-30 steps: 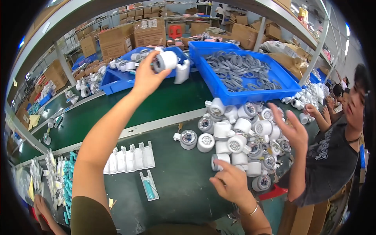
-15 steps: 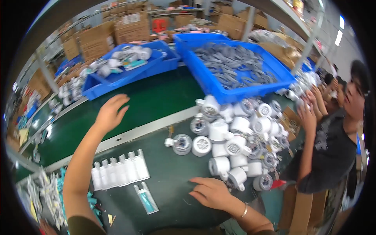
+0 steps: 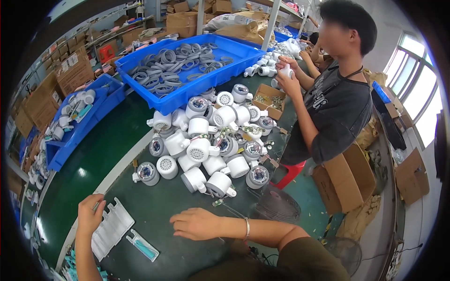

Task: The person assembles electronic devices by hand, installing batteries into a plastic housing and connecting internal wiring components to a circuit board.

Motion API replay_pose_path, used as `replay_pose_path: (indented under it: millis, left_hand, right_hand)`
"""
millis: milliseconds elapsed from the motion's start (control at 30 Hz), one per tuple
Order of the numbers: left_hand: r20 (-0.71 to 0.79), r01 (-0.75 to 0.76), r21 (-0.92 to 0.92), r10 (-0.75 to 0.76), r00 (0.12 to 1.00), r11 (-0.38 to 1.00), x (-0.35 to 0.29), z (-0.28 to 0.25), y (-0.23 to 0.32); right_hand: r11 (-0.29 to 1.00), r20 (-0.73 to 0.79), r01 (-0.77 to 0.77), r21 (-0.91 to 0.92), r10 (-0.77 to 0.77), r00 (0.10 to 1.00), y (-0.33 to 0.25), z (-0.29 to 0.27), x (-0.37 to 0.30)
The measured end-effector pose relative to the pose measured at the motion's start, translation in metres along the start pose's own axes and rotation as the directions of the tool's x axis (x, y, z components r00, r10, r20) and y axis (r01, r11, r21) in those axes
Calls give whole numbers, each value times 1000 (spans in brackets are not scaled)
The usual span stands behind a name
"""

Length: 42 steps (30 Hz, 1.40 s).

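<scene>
My left hand (image 3: 90,214) is at the far left end of the row of white handle-shaped plastic parts (image 3: 112,227). Its fingers are curled together, and a small greyish piece shows between thumb and fingers, too small to name. A single white part with a teal strip (image 3: 143,245) lies to the right of the row. Palm down, my right hand (image 3: 197,224) rests low over the dark green tabletop (image 3: 187,257), fingers loosely stretched and holding nothing. Beyond it lies a heap of white round housings (image 3: 199,149) with grilles, short stubs and some exposed circuit boards.
A blue tray (image 3: 159,105) of grey rings (image 3: 168,56) stands behind the heap. Left of it is another blue bin (image 3: 70,140) with white and teal parts. A co-worker (image 3: 328,103) handles a white part at right, near an open cardboard box (image 3: 349,178).
The view has swung to the right. My left hand came back from over the green belt to the row of white parts, its fingers now curled. My right hand stays low over the table.
</scene>
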<state>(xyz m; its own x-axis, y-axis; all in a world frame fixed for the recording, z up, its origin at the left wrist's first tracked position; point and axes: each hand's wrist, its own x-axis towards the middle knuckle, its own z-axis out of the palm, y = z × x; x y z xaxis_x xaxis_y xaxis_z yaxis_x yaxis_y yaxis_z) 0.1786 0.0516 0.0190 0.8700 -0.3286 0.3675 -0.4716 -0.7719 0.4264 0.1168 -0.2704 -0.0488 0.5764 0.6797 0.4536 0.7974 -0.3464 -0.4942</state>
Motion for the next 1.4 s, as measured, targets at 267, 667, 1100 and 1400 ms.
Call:
replay_pose_path:
  millis: [267, 667, 1100, 1400]
  left_hand:
    - [4, 42, 42, -42, 999, 998, -48, -20, 43]
    - [0, 68, -19, -68, 998, 998, -138, -12, 89]
    - [121, 271, -52, -263, 957, 961, -142, 47, 81]
    - [219, 124, -173, -85, 972, 977, -120, 57, 98]
  right_hand:
    - [998, 55, 7, -64, -3, 999, -15, 0, -12]
    - [984, 161, -135, 117, 116, 980, -19, 9, 11]
    - [478, 534, -635, 607, 345, 771, -23, 62, 87]
    - [499, 467, -512, 699, 223, 855, -10, 43, 52]
